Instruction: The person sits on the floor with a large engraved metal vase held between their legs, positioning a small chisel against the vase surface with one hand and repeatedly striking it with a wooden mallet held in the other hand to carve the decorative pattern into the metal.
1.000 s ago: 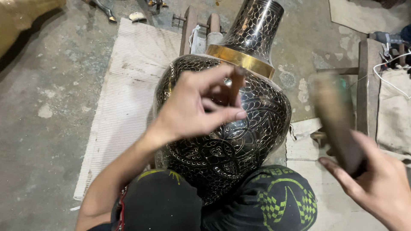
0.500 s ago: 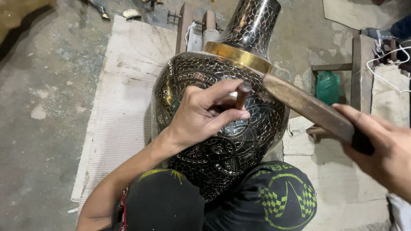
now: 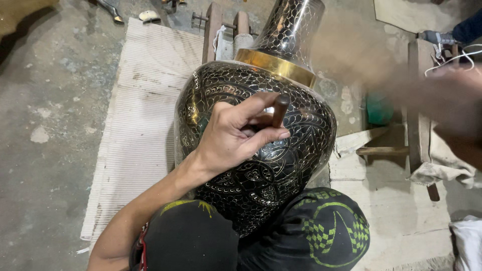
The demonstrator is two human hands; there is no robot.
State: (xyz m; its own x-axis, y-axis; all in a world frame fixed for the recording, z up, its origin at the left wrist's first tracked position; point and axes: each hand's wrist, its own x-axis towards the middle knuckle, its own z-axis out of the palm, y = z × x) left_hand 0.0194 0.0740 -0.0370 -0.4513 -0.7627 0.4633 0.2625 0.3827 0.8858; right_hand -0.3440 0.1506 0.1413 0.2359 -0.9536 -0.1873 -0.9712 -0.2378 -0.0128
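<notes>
A large black metal vase (image 3: 226,85) with fine silver engraving and a gold band (image 3: 276,65) at its neck lies tilted between my knees. My left hand (image 3: 233,138) rests on the vase's belly and pinches a short dark chisel (image 3: 280,108), tip against the surface. My right hand (image 3: 452,100) is a motion blur at the right, raised away from the vase. It grips a wooden mallet (image 3: 351,55) that shows only as a brown smear above the vase's shoulder.
A ribbed pale mat (image 3: 145,115) lies under the vase on the concrete floor. A wooden stand (image 3: 419,100) and a green object (image 3: 379,108) sit at the right. Small tools (image 3: 113,10) lie at the top left, and a white cloth (image 3: 467,241) at the bottom right.
Half a second ago the mallet head met the chisel's top. It has now swung back up and to the right, blurred. My left hand and the chisel have stayed in place.
</notes>
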